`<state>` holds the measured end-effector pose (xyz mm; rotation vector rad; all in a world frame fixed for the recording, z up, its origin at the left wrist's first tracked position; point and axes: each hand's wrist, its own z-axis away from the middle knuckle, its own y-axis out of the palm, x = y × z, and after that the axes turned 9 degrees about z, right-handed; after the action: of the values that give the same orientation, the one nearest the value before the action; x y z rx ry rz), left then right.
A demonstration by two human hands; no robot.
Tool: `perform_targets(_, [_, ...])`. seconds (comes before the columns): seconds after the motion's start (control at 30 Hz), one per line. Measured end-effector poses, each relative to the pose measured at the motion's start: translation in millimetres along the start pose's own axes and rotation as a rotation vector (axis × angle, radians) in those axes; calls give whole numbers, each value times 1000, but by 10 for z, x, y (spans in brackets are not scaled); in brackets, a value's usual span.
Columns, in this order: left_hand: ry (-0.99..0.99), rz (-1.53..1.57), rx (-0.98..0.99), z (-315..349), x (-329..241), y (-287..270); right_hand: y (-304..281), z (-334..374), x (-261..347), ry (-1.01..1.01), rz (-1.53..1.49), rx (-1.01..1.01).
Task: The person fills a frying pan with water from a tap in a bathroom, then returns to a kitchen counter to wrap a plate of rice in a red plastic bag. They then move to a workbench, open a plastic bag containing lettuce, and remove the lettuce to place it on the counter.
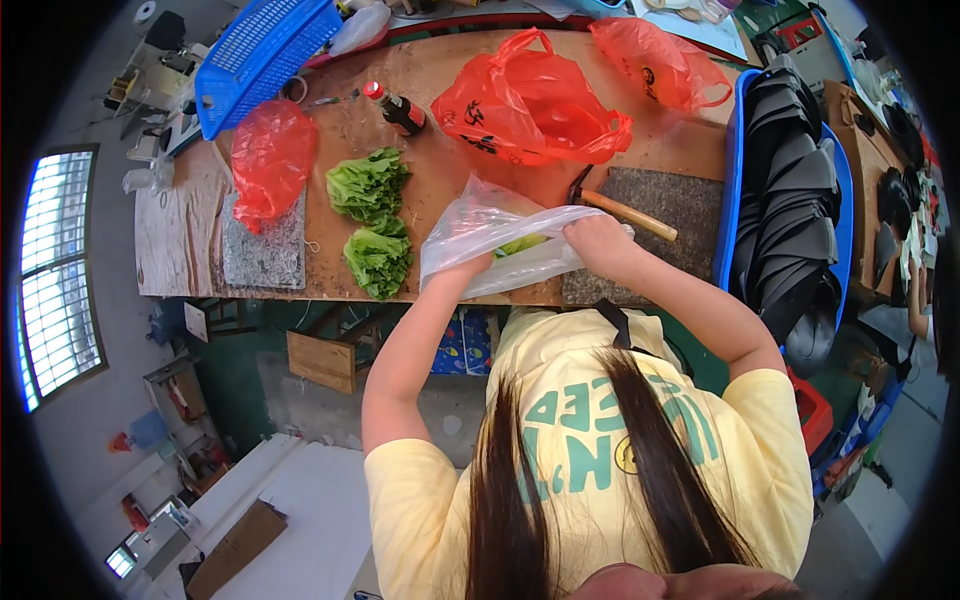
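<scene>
A clear plastic bag lies spread at the table's near edge, with some green leaf showing inside it. My right hand is closed on the right side of the bag's rim and pulls it taut. At the left side of the opening, my left hand reaches into the bag; the plastic hides its fingers. Left of the bag, two heads of green lettuce rest on the table: one farther off, the other close to the near edge.
Behind the bag stand an open red plastic bag and a dark bottle with a red cap. A hammer lies across a dark stone slab. A blue bin of black pieces flanks the right side; another red bag sits left.
</scene>
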<state>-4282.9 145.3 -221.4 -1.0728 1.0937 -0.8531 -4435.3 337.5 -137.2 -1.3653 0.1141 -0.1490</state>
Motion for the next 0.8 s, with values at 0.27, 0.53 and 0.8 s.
perform_targets(0.27, [2, 231, 474, 369, -396, -1061, -226, -31, -112, 11, -68, -76])
perform_targets(0.53, [-148, -168, -248, 688, -262, -1175, -156, 91, -156, 48, -321, -148])
perform_targets(0.8, [250, 1092, -354, 20, -1237, -1364, -247, 171, -56, 110, -1507, -211])
